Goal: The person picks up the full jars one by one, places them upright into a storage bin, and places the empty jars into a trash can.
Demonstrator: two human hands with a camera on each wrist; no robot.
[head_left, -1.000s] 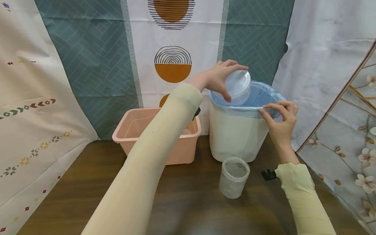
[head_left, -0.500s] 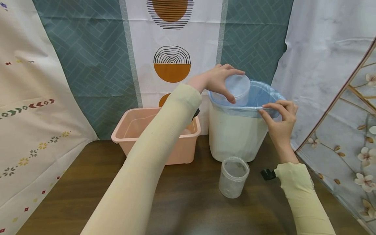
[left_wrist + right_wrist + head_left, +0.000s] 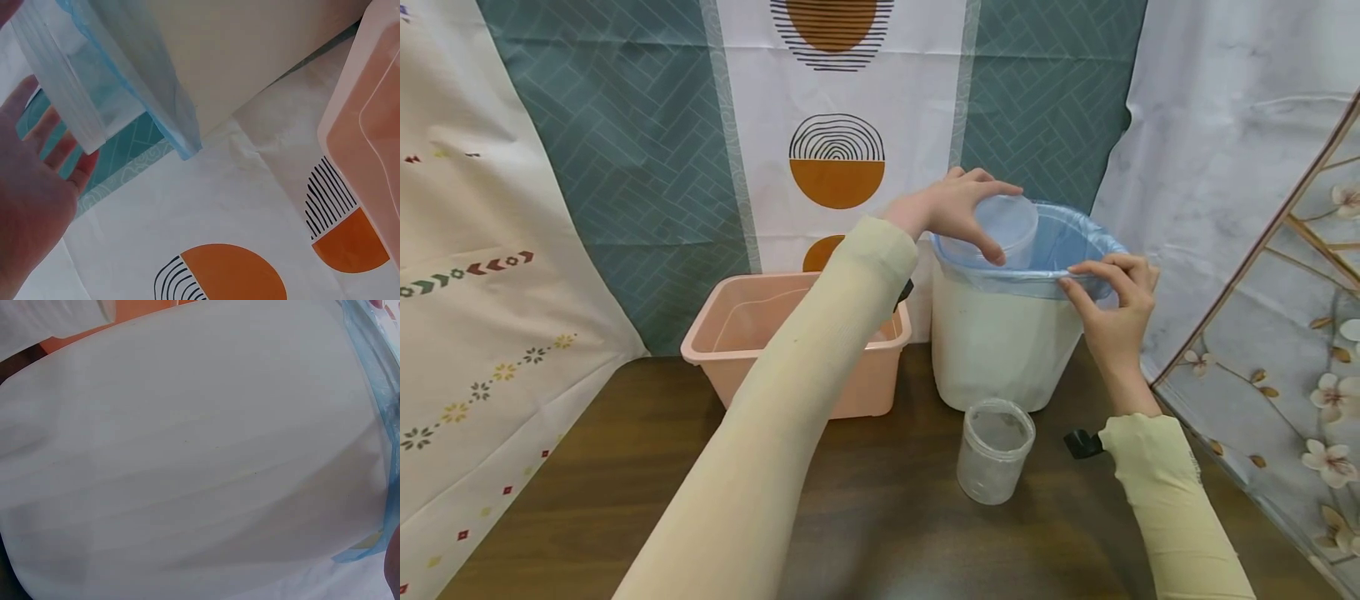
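Observation:
My left hand (image 3: 958, 210) grips a clear round plastic container (image 3: 1011, 223) by its side, thumb in front and fingers behind. The container is tilted over the mouth of a white trash bin (image 3: 1007, 346), its flat face turned up toward me. In the left wrist view, its ridged band (image 3: 59, 75) lies beside the fingers. A blue bag (image 3: 1071, 237) lines the bin and folds over its rim. My right hand (image 3: 1122, 312) pinches the lined rim at the front right. Below the bin stands a clear plastic jar (image 3: 992, 467), upright and without a lid.
A pink plastic basin (image 3: 793, 354) stands left of the bin, partly hidden by my left sleeve (image 3: 782, 392). Both containers rest on the dark wooden table (image 3: 880, 533). Patterned cloths (image 3: 625, 167) hang behind and at both sides.
The left hand has lowered slightly, and the container it holds sits a little lower over the bin, its flat face tipped more upward. The right hand keeps its place on the rim.

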